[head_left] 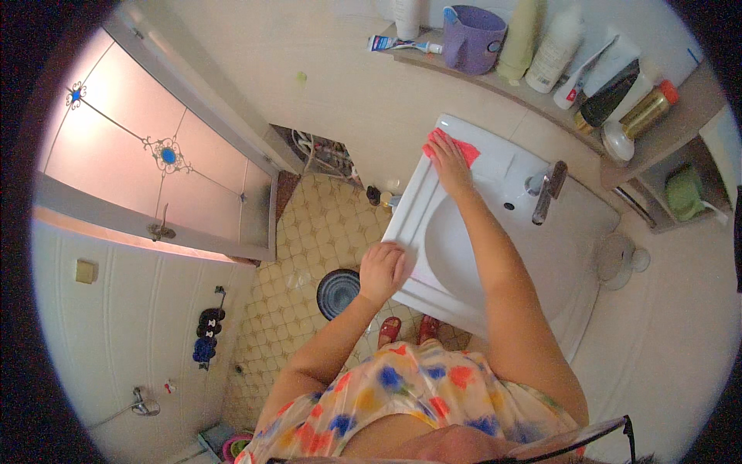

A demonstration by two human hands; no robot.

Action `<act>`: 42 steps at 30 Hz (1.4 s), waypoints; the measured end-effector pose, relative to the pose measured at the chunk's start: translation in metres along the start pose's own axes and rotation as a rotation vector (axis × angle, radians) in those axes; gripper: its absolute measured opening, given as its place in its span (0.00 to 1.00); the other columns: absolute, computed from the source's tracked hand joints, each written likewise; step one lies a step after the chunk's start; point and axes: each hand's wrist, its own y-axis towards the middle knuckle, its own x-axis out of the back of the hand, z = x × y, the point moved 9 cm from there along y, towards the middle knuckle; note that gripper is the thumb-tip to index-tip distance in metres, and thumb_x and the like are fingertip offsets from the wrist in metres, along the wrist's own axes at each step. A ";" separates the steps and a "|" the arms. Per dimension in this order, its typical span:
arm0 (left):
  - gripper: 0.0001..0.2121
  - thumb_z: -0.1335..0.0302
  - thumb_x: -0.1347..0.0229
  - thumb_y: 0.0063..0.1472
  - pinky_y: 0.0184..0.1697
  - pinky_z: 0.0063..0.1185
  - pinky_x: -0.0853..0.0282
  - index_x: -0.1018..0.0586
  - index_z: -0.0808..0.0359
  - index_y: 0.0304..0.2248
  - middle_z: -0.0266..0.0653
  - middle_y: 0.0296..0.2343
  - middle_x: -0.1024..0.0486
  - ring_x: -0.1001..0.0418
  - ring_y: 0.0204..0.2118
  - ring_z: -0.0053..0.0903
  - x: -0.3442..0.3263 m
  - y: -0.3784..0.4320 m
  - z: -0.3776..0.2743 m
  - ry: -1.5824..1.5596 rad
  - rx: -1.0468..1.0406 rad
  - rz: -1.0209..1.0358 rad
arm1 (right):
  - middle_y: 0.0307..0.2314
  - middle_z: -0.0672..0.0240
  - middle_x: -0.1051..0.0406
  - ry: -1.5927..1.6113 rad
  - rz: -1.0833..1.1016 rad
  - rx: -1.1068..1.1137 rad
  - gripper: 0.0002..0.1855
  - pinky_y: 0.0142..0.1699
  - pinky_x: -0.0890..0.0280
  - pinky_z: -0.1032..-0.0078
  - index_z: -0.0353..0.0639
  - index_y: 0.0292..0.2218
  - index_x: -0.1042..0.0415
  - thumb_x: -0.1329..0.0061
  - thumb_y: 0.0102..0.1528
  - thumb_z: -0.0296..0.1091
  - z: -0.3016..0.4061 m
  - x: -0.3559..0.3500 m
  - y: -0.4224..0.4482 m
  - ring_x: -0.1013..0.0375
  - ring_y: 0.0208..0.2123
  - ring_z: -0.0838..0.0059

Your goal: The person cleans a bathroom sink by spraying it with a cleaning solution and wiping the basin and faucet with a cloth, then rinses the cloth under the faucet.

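My right hand [451,165] presses a pink cloth [468,152] flat onto the far left corner of a white ceramic washbasin [414,229]. Its forearm crosses over the basin's bowl [449,249]. At the basin's left rim rests my left hand [382,271], its fingers curled; whether they grip the edge is hidden. No object shows in that hand. A single-lever metal faucet [545,194] stands behind the bowl, right of the cloth. The dark overflow hole [509,206] lies below the faucet.
Above the basin, a wall shelf [522,98] carries a purple cup [475,40], a toothpaste tube [403,44] and several bottles. A dark round basin [339,294] sits on the tiled floor [307,226]. At left is a frosted glass door [156,151]; pipes [319,151] show in a wall opening.
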 end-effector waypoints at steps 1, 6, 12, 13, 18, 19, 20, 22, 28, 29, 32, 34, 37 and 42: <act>0.05 0.73 0.48 0.51 0.41 0.30 0.38 0.25 0.65 0.26 0.39 0.30 0.27 0.31 0.37 0.34 -0.003 0.001 0.001 -0.009 0.005 0.018 | 0.51 0.62 0.43 0.070 -0.012 0.016 0.20 0.59 0.52 0.64 0.40 0.47 0.36 0.59 0.53 0.34 0.004 -0.002 0.002 0.48 0.56 0.62; 0.07 0.74 0.48 0.51 0.44 0.31 0.40 0.27 0.66 0.31 0.40 0.34 0.29 0.33 0.40 0.36 -0.015 -0.003 0.012 -0.019 0.043 0.094 | 0.47 0.59 0.39 0.104 0.162 0.184 0.17 0.60 0.53 0.64 0.37 0.43 0.33 0.58 0.51 0.31 0.066 -0.023 -0.026 0.48 0.55 0.59; 0.18 0.70 0.51 0.54 0.50 0.35 0.45 0.35 0.68 0.44 0.51 0.42 0.35 0.39 0.46 0.46 0.017 -0.004 0.010 -0.062 0.079 -0.166 | 0.51 0.56 0.43 0.439 0.389 0.178 0.22 0.60 0.53 0.64 0.35 0.46 0.36 0.57 0.48 0.28 0.168 -0.012 -0.125 0.49 0.56 0.55; 0.18 0.71 0.50 0.53 0.51 0.35 0.46 0.35 0.67 0.44 0.50 0.42 0.36 0.40 0.47 0.45 0.018 -0.004 0.011 -0.066 0.087 -0.166 | 0.51 0.56 0.44 0.559 0.480 0.111 0.23 0.60 0.54 0.64 0.35 0.47 0.37 0.56 0.47 0.28 0.183 -0.007 -0.136 0.50 0.56 0.55; 0.19 0.73 0.49 0.52 0.52 0.35 0.48 0.36 0.66 0.44 0.49 0.44 0.38 0.41 0.49 0.43 0.012 -0.002 0.012 -0.122 0.114 -0.156 | 0.55 0.57 0.50 0.279 0.531 0.222 0.29 0.60 0.55 0.61 0.38 0.52 0.42 0.55 0.48 0.33 0.158 -0.039 -0.158 0.54 0.58 0.55; 0.19 0.73 0.49 0.52 0.52 0.35 0.48 0.36 0.67 0.44 0.49 0.44 0.38 0.41 0.49 0.43 0.013 -0.007 0.016 -0.101 0.130 -0.151 | 0.55 0.57 0.51 0.245 0.421 0.213 0.29 0.60 0.56 0.60 0.39 0.52 0.43 0.55 0.49 0.35 0.156 -0.019 -0.136 0.54 0.58 0.56; 0.19 0.72 0.49 0.52 0.52 0.35 0.47 0.36 0.67 0.44 0.48 0.44 0.38 0.41 0.49 0.43 0.013 -0.009 0.017 -0.083 0.139 -0.148 | 0.56 0.57 0.53 0.205 0.305 0.201 0.30 0.60 0.57 0.59 0.39 0.53 0.44 0.54 0.49 0.36 0.148 -0.002 -0.116 0.55 0.58 0.56; 0.19 0.72 0.49 0.52 0.52 0.35 0.47 0.36 0.67 0.44 0.48 0.44 0.38 0.41 0.48 0.43 0.012 -0.007 0.015 -0.067 0.132 -0.137 | 0.57 0.57 0.56 0.054 0.112 0.113 0.31 0.60 0.58 0.56 0.41 0.54 0.46 0.54 0.51 0.39 0.111 0.007 -0.091 0.56 0.59 0.56; 0.18 0.73 0.50 0.53 0.50 0.34 0.47 0.36 0.66 0.44 0.48 0.42 0.36 0.40 0.47 0.42 0.006 -0.006 0.014 -0.024 0.106 -0.084 | 0.57 0.60 0.55 -0.191 0.109 -0.077 0.31 0.59 0.57 0.57 0.43 0.56 0.48 0.59 0.54 0.44 0.017 0.000 -0.047 0.53 0.58 0.59; 0.17 0.73 0.50 0.53 0.50 0.34 0.47 0.35 0.66 0.44 0.48 0.42 0.36 0.40 0.47 0.42 0.004 -0.006 0.015 -0.036 0.114 -0.074 | 0.57 0.61 0.55 -0.215 0.113 -0.068 0.31 0.59 0.57 0.57 0.42 0.55 0.47 0.59 0.53 0.44 0.009 0.002 -0.044 0.53 0.58 0.60; 0.16 0.74 0.51 0.53 0.50 0.34 0.47 0.35 0.66 0.43 0.47 0.41 0.35 0.39 0.46 0.42 0.004 -0.007 0.020 -0.037 0.145 -0.075 | 0.57 0.63 0.55 -0.332 0.143 -0.065 0.31 0.59 0.56 0.57 0.42 0.55 0.47 0.59 0.52 0.44 -0.008 0.014 -0.052 0.54 0.58 0.62; 0.15 0.74 0.51 0.53 0.49 0.35 0.46 0.34 0.67 0.42 0.47 0.40 0.34 0.38 0.45 0.42 0.004 -0.009 0.022 -0.027 0.163 -0.070 | 0.58 0.66 0.56 -0.486 0.257 -0.121 0.30 0.59 0.56 0.58 0.45 0.56 0.48 0.60 0.53 0.42 -0.027 0.027 -0.070 0.54 0.58 0.64; 0.15 0.75 0.51 0.52 0.49 0.35 0.46 0.33 0.67 0.41 0.47 0.38 0.34 0.38 0.44 0.42 0.004 -0.007 0.022 -0.018 0.160 -0.073 | 0.58 0.68 0.58 -0.482 0.213 -0.296 0.27 0.60 0.58 0.59 0.46 0.57 0.51 0.68 0.58 0.42 -0.060 0.063 -0.096 0.57 0.59 0.65; 0.14 0.77 0.51 0.51 0.47 0.34 0.45 0.32 0.67 0.40 0.47 0.37 0.33 0.38 0.42 0.43 0.006 -0.009 0.020 -0.030 0.104 -0.141 | 0.57 0.65 0.53 -0.464 0.107 -0.241 0.25 0.58 0.55 0.58 0.44 0.55 0.47 0.67 0.57 0.39 -0.062 0.072 -0.093 0.54 0.58 0.64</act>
